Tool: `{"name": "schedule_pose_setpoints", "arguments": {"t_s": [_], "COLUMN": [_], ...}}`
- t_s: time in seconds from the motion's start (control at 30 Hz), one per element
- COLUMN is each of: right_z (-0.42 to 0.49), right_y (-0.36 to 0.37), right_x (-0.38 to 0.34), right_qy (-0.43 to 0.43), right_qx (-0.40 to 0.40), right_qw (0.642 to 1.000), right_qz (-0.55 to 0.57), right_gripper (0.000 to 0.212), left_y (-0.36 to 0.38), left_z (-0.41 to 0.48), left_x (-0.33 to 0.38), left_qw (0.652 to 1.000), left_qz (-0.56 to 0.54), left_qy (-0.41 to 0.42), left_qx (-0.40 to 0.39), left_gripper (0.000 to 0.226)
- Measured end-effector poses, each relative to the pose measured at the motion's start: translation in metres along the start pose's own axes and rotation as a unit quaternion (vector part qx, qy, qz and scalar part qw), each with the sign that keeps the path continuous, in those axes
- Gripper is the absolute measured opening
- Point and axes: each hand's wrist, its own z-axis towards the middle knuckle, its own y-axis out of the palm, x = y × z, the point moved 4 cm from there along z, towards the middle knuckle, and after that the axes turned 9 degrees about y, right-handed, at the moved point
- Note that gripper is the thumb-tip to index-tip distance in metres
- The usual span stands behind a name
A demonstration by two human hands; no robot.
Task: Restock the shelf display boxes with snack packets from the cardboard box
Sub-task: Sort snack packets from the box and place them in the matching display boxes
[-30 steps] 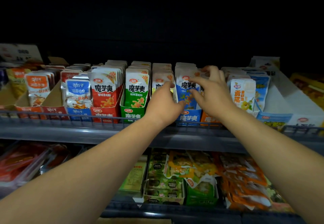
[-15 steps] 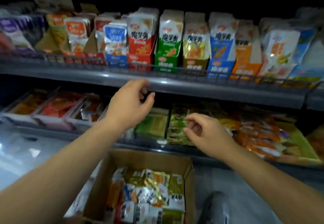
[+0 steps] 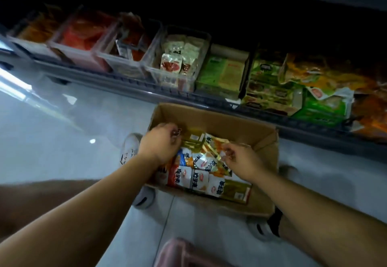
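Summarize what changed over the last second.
Both hands dropped from the upper shelf's display boxes into the cardboard box. The left hand curls among the snack packets, grip unclear; the right hand pinches a yellow packet. Box and lower-shelf stock unchanged.

Matt, brown corrugated cardboard box (image 3: pixel 211 118) holding glossy, crinkled plastic-film snack packets (image 3: pixel 184 177), on a smooth, highly reflective tiled floor (image 3: pixel 62 141); above, clear smooth plastic display boxes (image 3: pixel 123 63) behind a grey, dull-sheened metal shelf rail (image 3: pixel 129 83).

Open brown cardboard box (image 3: pixel 219 120), jumbled snack packets (image 3: pixel 185 177) lying inside
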Motion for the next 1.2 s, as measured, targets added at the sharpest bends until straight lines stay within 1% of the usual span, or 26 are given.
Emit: {"name": "schedule_pose_setpoints", "arguments": {"t_s": [0.07, 0.13, 0.23, 0.33, 0.43, 0.5, 0.6, 0.7, 0.73, 0.8, 0.87, 0.9, 0.97, 1.03, 1.1, 1.17, 1.2], "right_z": [0.015, 0.029, 0.051, 0.073, 0.092, 0.099, 0.100, 0.097, 0.096, 0.091, 0.083, 0.078, 0.070, 0.062, 0.056, 0.052, 0.052], "right_y": [0.017, 0.032, 0.048, 0.056, 0.071, 0.079, 0.086, 0.089, 0.088, 0.083, 0.076, 0.071, 0.066, 0.065, 0.066, 0.064, 0.064], "right_x": [0.007, 0.008, -0.007, -0.030, -0.041, -0.045, -0.045, -0.045, -0.044, -0.041, -0.040, -0.041, -0.041, -0.045, -0.049, -0.053, -0.055], "right_qy": [0.032, 0.046, 0.001, -0.059, -0.077, -0.079, -0.053, -0.053, -0.045, -0.025, -0.023, -0.015, 0.031, 0.074, 0.089, 0.084, 0.079], "right_qx": [-0.016, -0.029, -0.033, -0.015, -0.036, -0.030, 0.006, 0.024, 0.028, 0.040, 0.070, 0.070, 0.024, -0.051, -0.108, -0.147, -0.157], "right_qw": [0.999, 0.998, 0.999, 0.998, 0.996, 0.996, 0.998, 0.998, 0.998, 0.998, 0.990, 0.984, 0.959, 0.925, 0.900, 0.893, 0.899], "right_qz": [0.013, 0.022, -0.004, -0.019, -0.018, -0.017, -0.013, -0.035, -0.018, 0.051, 0.117, 0.165, 0.280, 0.369, 0.412, 0.417, 0.402], "right_gripper": [0.040, 0.041, 0.047, 0.054, 0.058, 0.058, 0.056, 0.046, 0.042, 0.034, 0.030, 0.028, 0.029, 0.029, 0.021, 0.014, 0.014], "left_y": [0.018, 0.034, 0.053, 0.068, 0.077, 0.080, 0.080, 0.081, 0.082, 0.083, 0.084, 0.084, 0.085, 0.085, 0.082, 0.072, 0.065], "left_z": [0.001, 0.003, 0.006, 0.008, 0.005, 0.004, 0.005, 0.005, 0.004, 0.003, 0.003, 0.002, 0.002, 0.001, 0.000, -0.002, -0.005], "left_x": [-0.012, -0.021, -0.028, -0.037, -0.046, -0.049, -0.050, -0.052, -0.053, -0.055, -0.055, -0.054, -0.051, -0.047, -0.041, -0.035, -0.033], "left_qw": [0.999, 0.998, 0.994, 0.991, 0.988, 0.986, 0.985, 0.981, 0.978, 0.970, 0.963, 0.958, 0.940, 0.903, 0.864, 0.848, 0.844], "left_qz": [-0.020, -0.040, -0.051, -0.057, -0.084, -0.098, -0.108, -0.133, -0.148, -0.180, -0.208, -0.224, -0.288, -0.387, -0.465, -0.491, -0.497], "left_qy": [-0.017, -0.037, -0.066, -0.080, -0.096, -0.105, -0.107, -0.123, -0.131, -0.150, -0.164, -0.168, -0.174, -0.186, -0.191, -0.190, -0.187], "left_qx": [-0.018, -0.039, -0.074, -0.087, -0.088, -0.087, -0.076, -0.073, -0.071, -0.065, -0.059, -0.057, -0.048, -0.020, 0.021, 0.063, 0.078], "left_gripper": [0.024, 0.020, 0.019, 0.019, 0.023, 0.027, 0.029, 0.029, 0.029, 0.029, 0.027, 0.027, 0.030, 0.029, 0.022, 0.020, 0.018]}}
